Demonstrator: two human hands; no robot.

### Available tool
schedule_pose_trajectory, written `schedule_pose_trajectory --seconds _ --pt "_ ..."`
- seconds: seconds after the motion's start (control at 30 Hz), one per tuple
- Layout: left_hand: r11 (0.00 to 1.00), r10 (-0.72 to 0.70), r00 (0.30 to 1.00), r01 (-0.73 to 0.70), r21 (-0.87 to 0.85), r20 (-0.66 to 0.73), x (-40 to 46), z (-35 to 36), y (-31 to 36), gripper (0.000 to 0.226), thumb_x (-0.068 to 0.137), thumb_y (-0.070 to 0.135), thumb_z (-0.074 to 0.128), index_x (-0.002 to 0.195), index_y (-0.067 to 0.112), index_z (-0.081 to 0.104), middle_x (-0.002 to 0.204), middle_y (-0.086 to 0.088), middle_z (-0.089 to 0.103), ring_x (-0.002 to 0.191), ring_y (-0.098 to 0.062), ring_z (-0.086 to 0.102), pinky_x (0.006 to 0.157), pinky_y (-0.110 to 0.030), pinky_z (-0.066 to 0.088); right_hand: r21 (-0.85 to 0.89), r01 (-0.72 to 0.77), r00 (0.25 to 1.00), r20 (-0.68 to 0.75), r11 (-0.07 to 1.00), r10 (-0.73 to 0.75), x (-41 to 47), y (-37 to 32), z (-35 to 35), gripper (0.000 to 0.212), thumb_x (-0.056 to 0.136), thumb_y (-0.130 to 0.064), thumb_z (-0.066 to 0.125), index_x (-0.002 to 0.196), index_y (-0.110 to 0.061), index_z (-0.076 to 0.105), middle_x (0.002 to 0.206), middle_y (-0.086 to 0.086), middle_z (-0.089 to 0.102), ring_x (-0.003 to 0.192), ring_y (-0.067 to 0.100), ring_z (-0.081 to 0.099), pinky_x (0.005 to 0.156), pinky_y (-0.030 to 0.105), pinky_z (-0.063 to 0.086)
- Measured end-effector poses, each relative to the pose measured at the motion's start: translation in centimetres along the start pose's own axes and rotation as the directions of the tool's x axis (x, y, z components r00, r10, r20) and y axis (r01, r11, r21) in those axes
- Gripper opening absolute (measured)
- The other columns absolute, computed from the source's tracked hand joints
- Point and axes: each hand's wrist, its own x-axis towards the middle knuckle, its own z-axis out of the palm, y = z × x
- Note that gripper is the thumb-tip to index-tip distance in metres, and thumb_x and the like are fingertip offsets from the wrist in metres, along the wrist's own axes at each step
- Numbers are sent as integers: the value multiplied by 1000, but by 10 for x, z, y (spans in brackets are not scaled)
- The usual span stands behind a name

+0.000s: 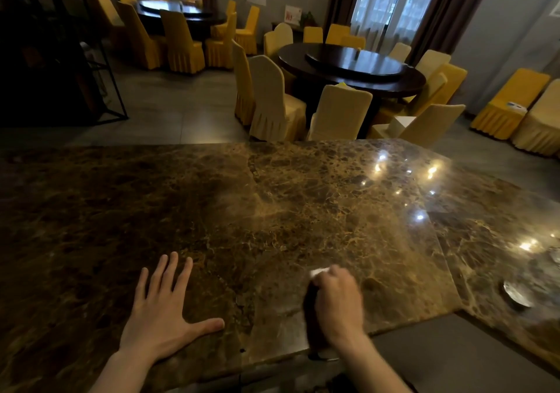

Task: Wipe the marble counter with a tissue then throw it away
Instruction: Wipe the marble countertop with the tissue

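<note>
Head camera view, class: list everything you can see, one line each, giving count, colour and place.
Marble counter: one, brown with gold veins, fills the foreground.
Tissue: one, white, in the right hand on the counter.
Round dining tables: two, dark wood, one right of centre, one far left.
Chairs: many, yellow or cream covers, around both tables and along the right wall.
Windows: two, curtained, back wall.
Metal disc: one, silver, set in the counter's right side.
Black frame shelf: one, far left.
Left hand: one, flat on the counter, fingers spread.
Right hand: one, closed on the tissue.
</note>
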Motion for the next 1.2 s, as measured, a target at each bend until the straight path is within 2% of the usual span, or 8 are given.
schedule_pose_trajectory --seconds 0.13,0.2,0.37,0.47,0.67,0.73,0.93,1.2 --pt "1000 5 1000 -5 17 4 0 0 1 146 46 118 13 154 31 -32 165 0 -39 150 -18 -40 129 -54 -17 96 303 946 91 948 -312 -37 -53 21 29 60 -13 87 82 -25 73 82 -7 61 75 13 55 61 22 47" --pt "1000 13 1000 -13 19 7 -2 0 0 147 46 118 13 154 30 -32 165 0 -39 150 -18 -40 129 -53 -18 84 381 912 127 921 -389 -36 -43 18 28 65 -15 85 87 -27 73 82 -8 60 75 14 56 60 25 47" --pt "1000 14 1000 -14 12 3 -1 0 0 147 46 118 14 155 30 -30 166 0 -37 151 -18 -40 129 -53 -17 -21 37 999 -17 999 -37 -1 16 -8 13 86 -5 68 89 -15 75 87 0 62 82 21 57 67 29 44" --pt "1000 11 1000 -11 17 7 -1 -1 0 147 46 118 14 156 30 -30 166 0 -37 151 -19 -39 129 -53 -17 6 1 1000 9 1000 -1 -6 -13 -1 12 79 -4 75 80 -15 71 85 1 62 78 18 55 66 26 44" --pt "1000 6 1000 -5 24 -9 0 1 1 149 45 118 13 157 29 -28 168 -1 -34 153 -19 -36 130 -54 -15 93 435 883 150 895 -445 -45 -64 20 22 62 -23 86 78 -29 72 77 -9 57 73 12 54 59 22 43" --pt "1000 12 1000 -12 7 -3 0 0 0 148 46 118 15 156 29 -28 168 -1 -33 153 -19 -35 130 -54 -15 75 386 899 193 919 -393 -36 -38 15 17 76 -26 79 92 -28 73 89 -8 60 83 14 55 66 21 38" --pt "1000 20 1000 -20 -3 -5 -2 -1 1 146 47 118 14 154 29 -31 166 -1 -37 152 -19 -38 129 -53 -16 -20 -41 998 -42 999 40 17 20 -10 16 93 -9 59 95 -14 75 93 2 64 90 21 58 74 32 50" --pt "1000 3 997 -4 -18 -71 0 9 -1 147 47 118 20 158 32 -24 166 2 -34 152 -16 -37 129 -52 -16 120 373 921 71 920 -383 -7 -100 34 23 86 -4 66 103 -19 73 98 -1 61 89 19 52 74 32 49"
